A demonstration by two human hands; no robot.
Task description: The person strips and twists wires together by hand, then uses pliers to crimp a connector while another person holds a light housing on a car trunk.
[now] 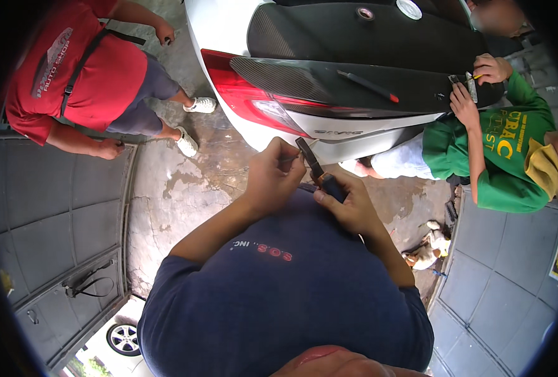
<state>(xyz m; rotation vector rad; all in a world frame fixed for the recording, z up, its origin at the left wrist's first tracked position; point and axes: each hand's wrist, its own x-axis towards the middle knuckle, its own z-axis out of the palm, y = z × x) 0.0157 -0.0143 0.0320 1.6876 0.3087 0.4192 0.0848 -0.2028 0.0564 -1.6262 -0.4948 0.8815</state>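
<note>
My right hand [348, 202] is wrapped round the dark handle of a flat, dark-bladed hand tool [312, 160] with orange trim; its exact kind is unclear. The blade points up and to the left. Close to its tip, my left hand [274, 174] is closed in a pinch, and whatever lies between its fingertips is too small to make out. Both hands are in front of my chest, just short of the rear of a white car [367, 129] with a red tail light [244, 94].
On the car's dark rear lid and spoiler lie a red-ended slim tool [370, 87], a tape roll [365, 14] and a white disc [409, 9]. At right, a person in green [511, 144] handles small pieces on the spoiler. Someone in red [97, 75] stands left. Grey metal gates flank me.
</note>
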